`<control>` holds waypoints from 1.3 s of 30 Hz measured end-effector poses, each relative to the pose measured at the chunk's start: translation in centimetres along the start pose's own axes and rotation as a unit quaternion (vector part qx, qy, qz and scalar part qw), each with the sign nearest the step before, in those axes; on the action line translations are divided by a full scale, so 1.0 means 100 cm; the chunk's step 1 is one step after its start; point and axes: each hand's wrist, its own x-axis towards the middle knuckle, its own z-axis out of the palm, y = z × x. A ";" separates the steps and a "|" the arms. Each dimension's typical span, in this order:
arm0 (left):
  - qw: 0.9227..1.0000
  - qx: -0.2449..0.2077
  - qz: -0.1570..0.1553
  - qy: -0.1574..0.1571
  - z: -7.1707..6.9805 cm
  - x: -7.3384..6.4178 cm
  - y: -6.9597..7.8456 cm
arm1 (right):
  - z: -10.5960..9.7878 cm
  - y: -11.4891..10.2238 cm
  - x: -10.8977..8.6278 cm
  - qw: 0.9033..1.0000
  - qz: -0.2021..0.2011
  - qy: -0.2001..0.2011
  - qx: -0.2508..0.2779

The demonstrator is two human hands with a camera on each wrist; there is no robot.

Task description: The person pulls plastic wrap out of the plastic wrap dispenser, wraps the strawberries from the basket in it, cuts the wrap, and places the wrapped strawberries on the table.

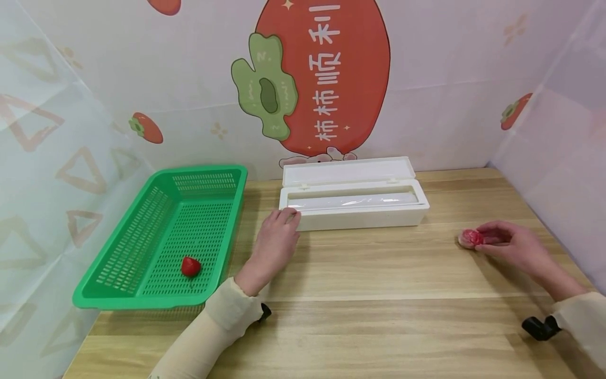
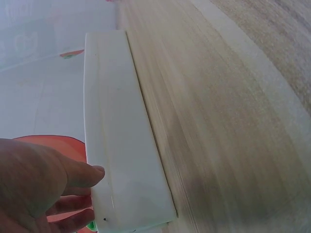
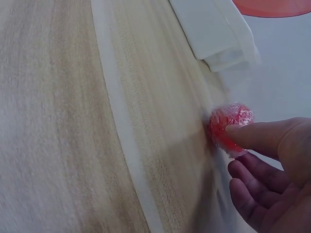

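At the right of the table my right hand (image 1: 518,250) pinches a small red bundle wrapped in cling film (image 1: 470,238) between thumb and fingers. In the right wrist view the crinkled clear film shows round the red bundle (image 3: 230,128); what lies inside is hard to tell. My left hand (image 1: 276,239) rests at the front left corner of a white cling film box (image 1: 364,218). Its thumb lies by the box's upper edge in the left wrist view, with the other fingers loosely bent. The box's lid (image 1: 347,171) stands raised, and a film roll (image 1: 352,201) shows inside.
A green plastic basket (image 1: 229,237) stands at the left, holding a small red fruit-like piece (image 1: 191,267). Behind the box rises a printed cloth wall (image 1: 189,79). More cloth hangs along both sides of the wooden table (image 1: 379,326).
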 end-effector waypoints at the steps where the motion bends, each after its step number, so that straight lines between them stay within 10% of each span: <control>1: 1.000 0.000 0.001 0.001 0.000 0.000 0.000 | 0.000 0.000 0.000 1.000 0.003 -0.003 -0.001; 18: 0.999 -0.013 -0.004 -0.031 -0.006 0.003 0.000 | -0.020 -0.013 0.006 0.999 0.009 0.011 -0.048; 29: 0.996 -0.065 -0.042 -0.046 -0.017 0.017 -0.001 | -0.007 -0.082 0.032 0.996 -0.065 0.008 -0.065; 39: 0.998 -0.015 -0.050 -0.038 -0.014 0.041 -0.001 | 0.017 -0.126 0.062 0.978 -0.162 -0.021 -0.131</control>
